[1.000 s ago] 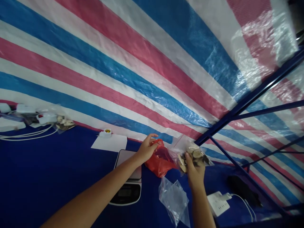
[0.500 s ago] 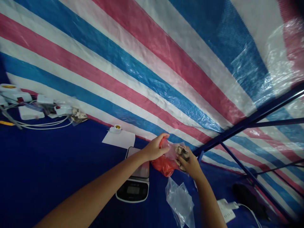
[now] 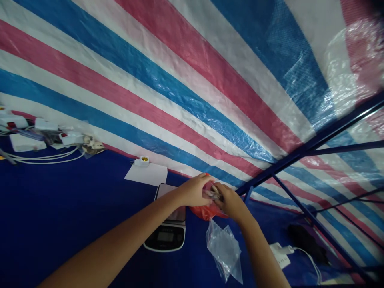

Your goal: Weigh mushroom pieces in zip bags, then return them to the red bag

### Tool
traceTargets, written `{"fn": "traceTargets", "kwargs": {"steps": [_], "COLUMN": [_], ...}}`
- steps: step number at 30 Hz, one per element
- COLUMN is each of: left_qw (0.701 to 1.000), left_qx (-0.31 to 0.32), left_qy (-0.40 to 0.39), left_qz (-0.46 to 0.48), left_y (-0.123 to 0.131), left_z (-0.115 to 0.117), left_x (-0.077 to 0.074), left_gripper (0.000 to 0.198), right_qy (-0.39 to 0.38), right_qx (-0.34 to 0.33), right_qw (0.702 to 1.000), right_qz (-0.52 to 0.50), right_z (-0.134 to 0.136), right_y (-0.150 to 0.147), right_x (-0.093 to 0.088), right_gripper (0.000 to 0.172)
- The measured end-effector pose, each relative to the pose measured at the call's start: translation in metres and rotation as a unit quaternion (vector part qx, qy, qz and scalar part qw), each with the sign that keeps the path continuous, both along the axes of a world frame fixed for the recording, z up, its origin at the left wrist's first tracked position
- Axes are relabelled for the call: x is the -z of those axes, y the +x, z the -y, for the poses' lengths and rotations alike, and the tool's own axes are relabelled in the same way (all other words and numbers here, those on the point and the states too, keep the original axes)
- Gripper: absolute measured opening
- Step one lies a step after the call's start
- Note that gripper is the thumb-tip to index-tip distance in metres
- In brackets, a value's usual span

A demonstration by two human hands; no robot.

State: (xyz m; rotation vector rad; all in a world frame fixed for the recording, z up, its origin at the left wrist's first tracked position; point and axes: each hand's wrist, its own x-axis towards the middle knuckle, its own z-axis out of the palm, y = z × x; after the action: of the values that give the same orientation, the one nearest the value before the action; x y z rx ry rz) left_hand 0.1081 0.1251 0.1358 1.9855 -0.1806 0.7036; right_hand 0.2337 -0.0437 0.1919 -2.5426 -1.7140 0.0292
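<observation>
My left hand [image 3: 193, 191] grips the rim of a red plastic bag [image 3: 201, 211] that lies on the blue table just right of a small digital scale [image 3: 167, 230]. Fingers closed, my right hand [image 3: 230, 202] holds a small clear bag of pale slices [image 3: 211, 193] right at the red bag's mouth. The two hands almost touch, and most of the clear bag is hidden between them.
An empty crumpled clear bag [image 3: 224, 251] lies below the hands. A white paper sheet [image 3: 146, 174] with a small lamp socket [image 3: 141, 161] sits behind the scale. Power strips and cables [image 3: 45, 140] are far left; a white adapter [image 3: 279, 254] and blue shelf frame [image 3: 303, 152] are at right.
My right hand has carried the clear bag of slices leftward from beside the red bag into its mouth. My left hand stayed on the red bag's rim.
</observation>
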Motion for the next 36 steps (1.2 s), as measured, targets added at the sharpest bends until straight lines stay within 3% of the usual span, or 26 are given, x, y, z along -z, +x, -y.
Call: {"fn": "traceTargets", "kwargs": {"steps": [6, 11, 16, 22, 28, 36], "left_qw": [0.999, 0.997, 0.995, 0.99, 0.987, 0.985], "left_qx": [-0.034, -0.049, -0.039, -0.042, -0.023, -0.021], "left_qy": [0.023, 0.018, 0.029, 0.022, 0.01, 0.045], "left_qz": [-0.035, -0.052, -0.085, -0.136, -0.161, -0.165], "left_y": [0.006, 0.006, 0.004, -0.004, -0.003, -0.002], "left_z": [0.002, -0.004, -0.008, -0.01, -0.016, -0.016], "left_x": [0.006, 0.012, 0.009, 0.002, 0.005, 0.005], "left_gripper": [0.015, 0.02, 0.023, 0.028, 0.012, 0.005], "right_qy": [-0.024, -0.05, -0.082, -0.109, -0.087, 0.034], "right_qx": [0.003, 0.006, 0.01, 0.006, -0.013, -0.029], "right_qw": [0.999, 0.999, 0.996, 0.991, 0.992, 0.997], "right_qz": [0.027, 0.015, 0.043, 0.08, 0.091, -0.068], "right_z": [-0.008, -0.008, -0.012, -0.014, -0.014, -0.005], "right_y": [-0.003, -0.001, 0.0, -0.005, -0.008, 0.003], "right_x": [0.001, 0.0, 0.001, 0.002, 0.007, 0.021], "right_gripper": [0.053, 0.069, 0.05, 0.051, 0.051, 0.056]}}
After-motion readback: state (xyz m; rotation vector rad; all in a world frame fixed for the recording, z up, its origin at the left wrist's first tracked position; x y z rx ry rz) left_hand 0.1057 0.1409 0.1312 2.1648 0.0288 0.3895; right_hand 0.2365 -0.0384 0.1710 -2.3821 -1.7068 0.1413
